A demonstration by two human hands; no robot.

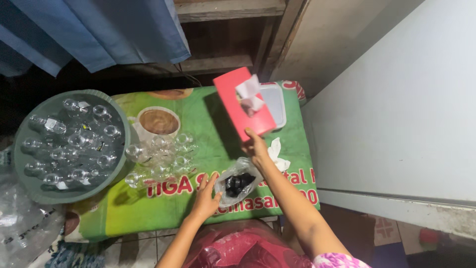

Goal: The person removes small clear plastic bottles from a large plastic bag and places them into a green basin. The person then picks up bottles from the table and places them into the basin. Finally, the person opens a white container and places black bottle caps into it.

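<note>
Low table (148, 208) draped in a green printed cloth, set against a dark wooden wall, with blue fabric (99, 30) hanging at upper left and a pale grey panel (396, 99) filling the right side. Tiled floor visible just below the table edge.

Right hand (256, 147) raised above the cloth, fingers closed around the lower end of a red tissue box (238, 104), held tilted in the air with a white tissue (249, 94) sticking out of its slot. Behind the box, a clear plastic lidded container (277, 101) resting on the cloth near the far right corner. Just beside the right wrist, a crumpled white tissue (277, 156) lying on the cloth.

Left hand (206, 198) lower and nearer, fingers spread, touching the edge of a clear plastic bag (238, 184) with small black pieces inside; grip on the bag not certain, more resting against it than clenched. Bag lying on the cloth between the two arms, below the raised box.

To the left of the hands, a loose cluster of small clear glass bottles (161, 156) lying on the cloth. Further left, a round grey-green basin (29, 183) holding many more bottles of the same kind, overhanging the table's left end. Clear plastic sheeting (25, 228) bunched at lower left; red plastic (243, 248) at bottom centre, under the arms.
</note>
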